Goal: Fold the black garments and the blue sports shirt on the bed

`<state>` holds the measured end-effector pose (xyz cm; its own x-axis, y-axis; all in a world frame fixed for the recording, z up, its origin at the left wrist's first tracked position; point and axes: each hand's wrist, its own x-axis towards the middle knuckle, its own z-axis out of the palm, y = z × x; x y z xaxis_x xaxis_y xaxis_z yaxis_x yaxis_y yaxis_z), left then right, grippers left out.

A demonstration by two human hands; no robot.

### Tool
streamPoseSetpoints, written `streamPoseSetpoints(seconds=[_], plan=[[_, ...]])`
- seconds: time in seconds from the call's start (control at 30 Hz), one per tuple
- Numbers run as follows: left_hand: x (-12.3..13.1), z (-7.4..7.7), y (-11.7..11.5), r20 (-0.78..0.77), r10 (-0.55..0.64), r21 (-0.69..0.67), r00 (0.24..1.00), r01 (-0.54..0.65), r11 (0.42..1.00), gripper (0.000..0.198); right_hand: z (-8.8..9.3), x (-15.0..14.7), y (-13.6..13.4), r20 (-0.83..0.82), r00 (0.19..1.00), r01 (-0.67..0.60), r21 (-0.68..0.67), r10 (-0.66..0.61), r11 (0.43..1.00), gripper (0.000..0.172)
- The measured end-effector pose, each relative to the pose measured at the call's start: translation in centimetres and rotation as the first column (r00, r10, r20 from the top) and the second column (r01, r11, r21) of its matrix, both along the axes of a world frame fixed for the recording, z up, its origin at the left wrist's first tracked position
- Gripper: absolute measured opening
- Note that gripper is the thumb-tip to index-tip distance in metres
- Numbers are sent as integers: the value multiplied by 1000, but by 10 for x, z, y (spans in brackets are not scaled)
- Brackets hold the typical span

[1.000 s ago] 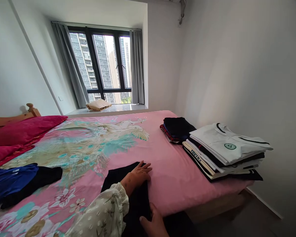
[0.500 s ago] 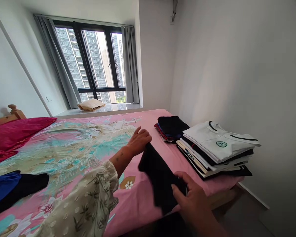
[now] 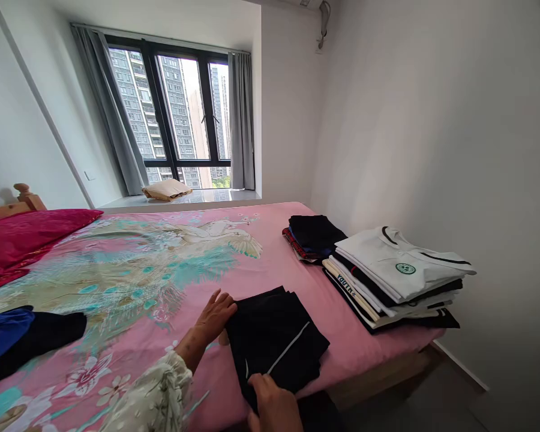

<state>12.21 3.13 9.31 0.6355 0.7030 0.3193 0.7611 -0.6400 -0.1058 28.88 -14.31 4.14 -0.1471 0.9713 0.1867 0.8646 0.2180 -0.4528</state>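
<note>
Your left hand (image 3: 216, 315) lies with fingers bent at the far left corner of the folded black garment (image 3: 274, 333), your right hand (image 3: 273, 401) curls at its near edge, and whether either pinches the cloth you can't tell from here. The garment rests near the edge of the bed (image 3: 263, 273), short of the two clothes stacks (image 3: 405, 255); this looks like squaring up a fold, so the next move calls for evening its layers and pressing them flat.

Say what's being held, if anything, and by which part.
A folded black garment, by its near edge, in the right hand; the left hand touches its far-left corner, grip unclear.
</note>
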Motion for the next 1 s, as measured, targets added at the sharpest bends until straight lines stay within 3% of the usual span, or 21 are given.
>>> streamPoseSetpoints(seconds=[0.17,0.3,0.37,0.47,0.53,0.63,0.7,0.83,1.0], plan=[[-45,-10,-4,113,254,-26,961,-253,967,35,-4,-36,-3,2,995,-98,-36,98,995,41],[-50,-24,-29,236,466,-39,853,-471,881,35,8,-36,-8,-135,957,-257,21,258,966,20],[-39,-36,-54,242,436,-61,867,-435,899,33,24,-25,-4,-211,943,-240,102,257,965,14],[-15,-59,-95,198,300,-130,933,-278,952,37,50,-8,17,-252,951,-134,180,177,974,23],[-2,-72,-114,171,292,-193,941,-258,946,45,57,-2,38,-231,958,-125,204,172,971,28],[6,-82,-126,116,384,-316,916,-332,889,62,45,5,74,-70,959,-257,188,274,948,34],[5,-82,-126,72,418,-401,905,-358,843,72,27,12,99,69,948,-316,93,311,944,42],[4,-75,-126,44,439,-495,898,-362,790,85,-7,33,142,241,956,-135,-139,166,981,59],[6,-68,-129,58,462,-550,885,-358,755,90,-22,42,153,339,933,-84,-123,121,989,63]])
